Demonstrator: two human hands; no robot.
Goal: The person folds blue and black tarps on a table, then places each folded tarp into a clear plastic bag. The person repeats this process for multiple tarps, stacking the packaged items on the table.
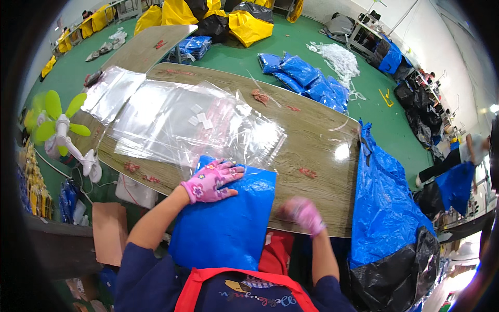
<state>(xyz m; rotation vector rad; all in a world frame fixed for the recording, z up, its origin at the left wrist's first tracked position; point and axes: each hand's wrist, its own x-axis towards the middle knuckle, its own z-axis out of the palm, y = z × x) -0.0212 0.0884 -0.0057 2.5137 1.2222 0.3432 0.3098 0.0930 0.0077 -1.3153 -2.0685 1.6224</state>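
A folded blue plastic sheet (226,222) hangs over the near table edge against my front. My left hand (213,181), in a pink floral glove, lies flat on its upper part with the fingers apart. To the sheet's right, my right hand (303,213) is over the near edge of the table, gloved in pink and blurred. Its fingers look curled, but whether they hold anything is unclear. Beyond my left hand, clear plastic bags (156,117) lie spread in overlapping layers. Several small white tags (200,117) rest on them.
The wood-patterned table (319,183) bears scraps of red string (308,172). A blue and black tarp (386,202) drapes off its right end. A green-bladed fan (61,126) stands at the left. Packed blue bundles (304,74) lie on the floor beyond. Another person (468,152) is at far right.
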